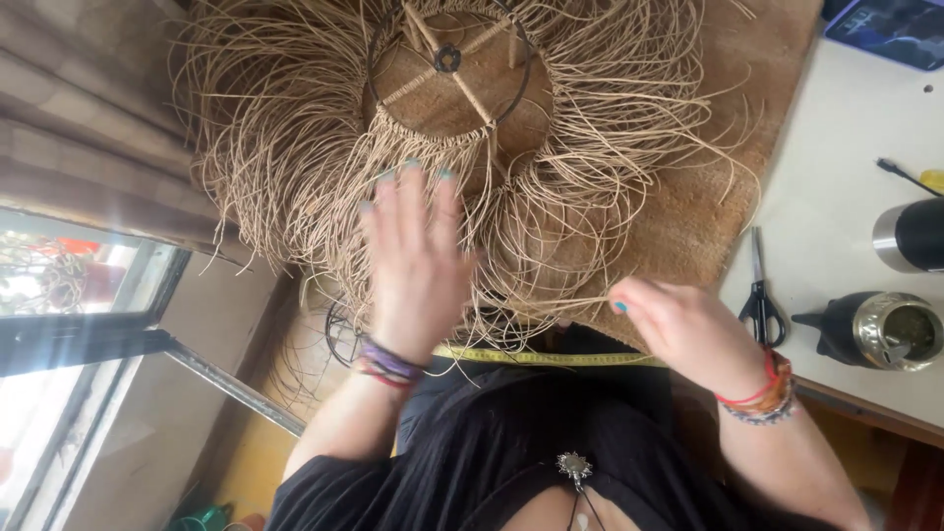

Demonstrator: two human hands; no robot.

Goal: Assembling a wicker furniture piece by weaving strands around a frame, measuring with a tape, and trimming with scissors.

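Note:
A large woven lampshade (295, 128) of loose tan fibre strands lies in front of me on a brown mat (708, 187), its black metal ring frame (447, 59) facing up. My left hand (413, 261) is spread flat, fingers apart, on the strands just below the ring. My right hand (678, 329) is closed, pinching a few strands (580, 303) at the lampshade's lower right edge. A yellow measuring tape (551, 358) lies across my lap between my wrists.
A white table (836, 147) at the right holds black-handled scissors (759, 295), a dark cup with a metal rim (880, 329), a steel and black flask (910, 234) and a phone (895, 29) at the top corner. A window frame (88, 334) is at the left.

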